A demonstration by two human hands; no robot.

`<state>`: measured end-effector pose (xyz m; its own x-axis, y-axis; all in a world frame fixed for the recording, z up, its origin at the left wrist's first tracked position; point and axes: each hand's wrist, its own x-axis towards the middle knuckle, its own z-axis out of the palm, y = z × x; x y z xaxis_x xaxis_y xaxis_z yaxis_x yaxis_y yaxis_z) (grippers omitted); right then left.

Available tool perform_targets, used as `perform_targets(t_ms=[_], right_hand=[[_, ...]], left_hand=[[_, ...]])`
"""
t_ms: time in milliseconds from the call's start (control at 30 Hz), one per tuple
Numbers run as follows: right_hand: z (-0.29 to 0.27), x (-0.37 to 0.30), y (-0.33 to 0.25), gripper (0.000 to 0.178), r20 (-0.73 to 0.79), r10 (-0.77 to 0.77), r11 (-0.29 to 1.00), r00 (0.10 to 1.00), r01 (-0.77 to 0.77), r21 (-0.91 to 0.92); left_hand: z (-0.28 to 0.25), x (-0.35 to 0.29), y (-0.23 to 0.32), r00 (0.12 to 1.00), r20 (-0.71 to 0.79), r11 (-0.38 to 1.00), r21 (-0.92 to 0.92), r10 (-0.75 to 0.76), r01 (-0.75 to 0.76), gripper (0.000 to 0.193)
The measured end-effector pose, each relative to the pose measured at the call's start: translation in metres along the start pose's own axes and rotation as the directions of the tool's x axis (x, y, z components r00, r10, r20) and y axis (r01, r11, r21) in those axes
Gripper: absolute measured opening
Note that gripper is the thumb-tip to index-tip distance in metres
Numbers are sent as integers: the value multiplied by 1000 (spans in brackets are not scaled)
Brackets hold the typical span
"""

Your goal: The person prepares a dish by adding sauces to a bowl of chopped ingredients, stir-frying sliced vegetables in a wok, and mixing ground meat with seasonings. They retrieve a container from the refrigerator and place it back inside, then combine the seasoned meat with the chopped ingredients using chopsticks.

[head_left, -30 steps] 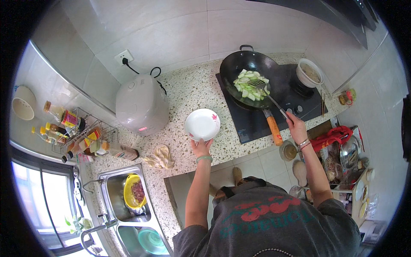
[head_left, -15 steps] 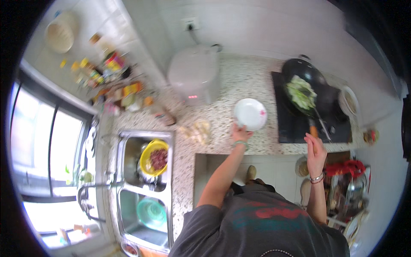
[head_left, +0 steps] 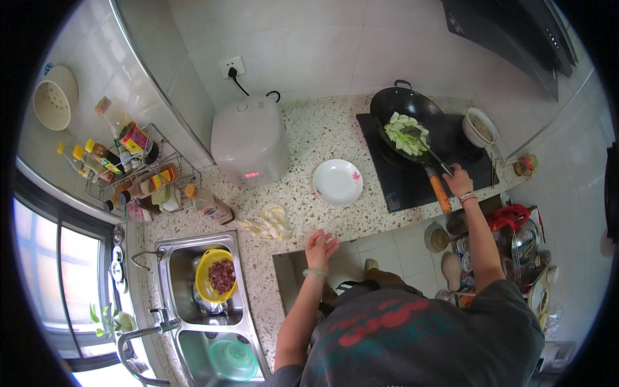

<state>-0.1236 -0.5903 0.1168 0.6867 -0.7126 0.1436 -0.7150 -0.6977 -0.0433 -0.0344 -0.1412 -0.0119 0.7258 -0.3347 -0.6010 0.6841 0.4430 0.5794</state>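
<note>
Fingers [head_left: 454, 172] of the right hand [head_left: 460, 184] are curled around the handle of 1 slotted metal spatula [head_left: 438, 158], its head among sliced pale-green vegetables [head_left: 398, 122] in a black wok [head_left: 412, 102], ahead and left of that grip. Just left of those fingers I see the wok's orange handle [head_left: 437, 189]. Near the table's [head_left: 303, 142] edge, the left hand [head_left: 318, 253] has its fingers loosely spread; 1 white plate [head_left: 337, 182] lies ahead and slightly right of them, well apart. Farther ahead-left stands 1 rice cooker [head_left: 250, 138].
</note>
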Motion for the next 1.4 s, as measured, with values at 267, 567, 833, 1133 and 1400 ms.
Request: perform_targets(t_ms=[267,567,833,1133,1400], right_hand=[[-27,-11,24,26,-112,-208,977,972,213,31],[-52,33,124,22,-172,-432,875,885,457,158],[21,77,280,27,-289,-501,710,815,579,401],[129,152,309,32,-160,-563,724,811,577,378],[174,151,306,43,-184,-432,781,883,468,412]], left_hand=[[38,-41,-52,985,140,994,38,-103,99,28],[153,-30,-151,982,169,994,84,-83,69,26],[204,-67,-243,992,-41,993,3,-120,120,25],[212,-97,-286,984,-171,996,-74,-52,40,23],[206,-125,-275,976,-216,998,-63,-40,27,25]])
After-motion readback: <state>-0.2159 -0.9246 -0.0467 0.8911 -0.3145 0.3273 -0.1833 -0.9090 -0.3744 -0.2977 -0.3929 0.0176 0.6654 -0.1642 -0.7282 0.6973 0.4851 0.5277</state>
